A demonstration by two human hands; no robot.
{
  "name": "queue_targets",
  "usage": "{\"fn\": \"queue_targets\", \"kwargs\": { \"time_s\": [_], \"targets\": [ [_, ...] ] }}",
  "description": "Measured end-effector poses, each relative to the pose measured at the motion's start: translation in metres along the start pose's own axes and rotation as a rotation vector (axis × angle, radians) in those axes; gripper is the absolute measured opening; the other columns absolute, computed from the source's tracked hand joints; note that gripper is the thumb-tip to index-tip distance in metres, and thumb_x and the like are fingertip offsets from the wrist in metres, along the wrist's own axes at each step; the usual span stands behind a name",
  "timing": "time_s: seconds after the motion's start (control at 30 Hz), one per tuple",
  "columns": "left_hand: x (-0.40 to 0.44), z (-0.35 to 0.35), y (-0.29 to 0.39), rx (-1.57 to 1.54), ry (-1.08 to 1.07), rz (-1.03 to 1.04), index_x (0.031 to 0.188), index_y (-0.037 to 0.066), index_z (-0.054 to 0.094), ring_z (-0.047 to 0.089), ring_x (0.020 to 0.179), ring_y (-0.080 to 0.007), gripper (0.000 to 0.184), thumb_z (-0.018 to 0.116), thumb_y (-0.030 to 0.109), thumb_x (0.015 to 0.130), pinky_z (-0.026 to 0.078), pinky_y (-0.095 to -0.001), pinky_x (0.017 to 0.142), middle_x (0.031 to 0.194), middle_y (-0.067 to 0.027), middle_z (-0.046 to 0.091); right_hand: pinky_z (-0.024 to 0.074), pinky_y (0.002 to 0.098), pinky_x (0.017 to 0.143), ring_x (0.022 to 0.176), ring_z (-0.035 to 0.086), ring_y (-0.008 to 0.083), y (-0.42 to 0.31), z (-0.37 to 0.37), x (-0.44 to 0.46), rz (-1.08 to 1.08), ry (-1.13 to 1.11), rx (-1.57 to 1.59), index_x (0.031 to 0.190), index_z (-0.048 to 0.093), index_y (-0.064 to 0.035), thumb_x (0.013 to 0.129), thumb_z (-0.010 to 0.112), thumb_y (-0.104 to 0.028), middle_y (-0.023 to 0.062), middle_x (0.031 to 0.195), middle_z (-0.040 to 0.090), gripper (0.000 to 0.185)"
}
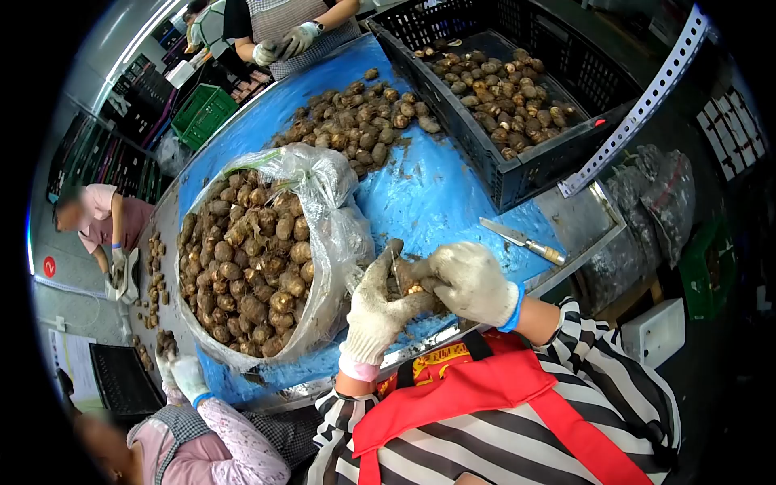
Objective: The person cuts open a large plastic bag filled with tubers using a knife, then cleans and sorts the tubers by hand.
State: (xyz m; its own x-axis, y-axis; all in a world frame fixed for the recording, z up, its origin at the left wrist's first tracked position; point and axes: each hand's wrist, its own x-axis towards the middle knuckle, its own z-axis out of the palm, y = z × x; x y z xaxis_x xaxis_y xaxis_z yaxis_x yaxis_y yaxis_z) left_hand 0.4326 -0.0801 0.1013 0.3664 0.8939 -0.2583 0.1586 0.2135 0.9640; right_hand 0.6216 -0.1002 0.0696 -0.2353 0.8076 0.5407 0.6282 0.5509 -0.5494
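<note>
- Near edge: the desk's metal rim (575,260) runs just below your hands; little room toward your body.
- Left: a plastic bag (333,206) full of brown tubers (246,267) stands beside your left hand (378,315); can't tell if they touch.
- Right: a knife (524,240) lies near your right hand (473,283), blade toward mid-desk, handle toward the rim.
- Open room: straight ahead, bare blue sheet (424,190) between bag and black crate (550,166); a loose pile (356,117) bounds its far side.
- Crate is at far right, well apart from you, tubers inside.
- Across the desk, a co-worker's gloved hands (283,47) are well apart from yours.
- Your piece: one tuber (414,273) between both hands above the near edge, mostly covered.
- Left hand pose: thumb up, fingers reaching right under the other hand, half-open V by the tuber; can't tell how firmly it grips.
- Right hand pose: back of glove up, fingers curled closed on the tuber's right side, forearm from lower right.
</note>
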Motion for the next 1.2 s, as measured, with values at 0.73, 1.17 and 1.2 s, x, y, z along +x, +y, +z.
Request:
{"fn": "queue_targets", "kwargs": {
  "time_s": [0.73,1.17,1.2],
  "targets": [
    [-0.005,0.013,-0.048,-0.771,-0.244,-0.073,0.141,0.002,0.046,0.063,0.119,-0.0301,0.056,0.071,0.019,0.095,0.055,-0.0474,0.102,0.131,-0.016,0.059,0.0527,0.039,0.097,0.107,0.068,0.0306,-0.001,0.006,0.005,0.398,0.006,0.639,0.113,0.071,0.0036,0.087,0.048,-0.002,0.0191,0.113,0.071,0.035],
    [0.0,0.008,-0.063,-1.146,-0.374,-0.154,0.15,-0.001,0.038,0.06,0.124,-0.0394,0.057,0.06,0.019,0.102,0.054,-0.056,0.102,0.138,-0.0225,0.056,0.0535,0.0357,0.096,0.11,0.068,0.0261,0.014,-0.018,0.004,0.335,-0.204,0.61,0.124,0.068,-0.0009,0.088,0.06,-0.001,0.0153,0.122,0.07,0.037],
    [-0.001,0.009,-0.058,-1.104,-0.345,-0.152,0.15,-0.001,0.039,0.061,0.124,-0.0379,0.057,0.06,0.019,0.101,0.055,-0.0537,0.101,0.139,-0.0217,0.055,0.0536,0.0373,0.096,0.109,0.068,0.0292,0.02,-0.014,0.002,0.225,-0.189,0.504,0.123,0.068,-0.0009,0.086,0.062,-0.003,0.0167,0.122,0.069,0.038]
  ]
}}
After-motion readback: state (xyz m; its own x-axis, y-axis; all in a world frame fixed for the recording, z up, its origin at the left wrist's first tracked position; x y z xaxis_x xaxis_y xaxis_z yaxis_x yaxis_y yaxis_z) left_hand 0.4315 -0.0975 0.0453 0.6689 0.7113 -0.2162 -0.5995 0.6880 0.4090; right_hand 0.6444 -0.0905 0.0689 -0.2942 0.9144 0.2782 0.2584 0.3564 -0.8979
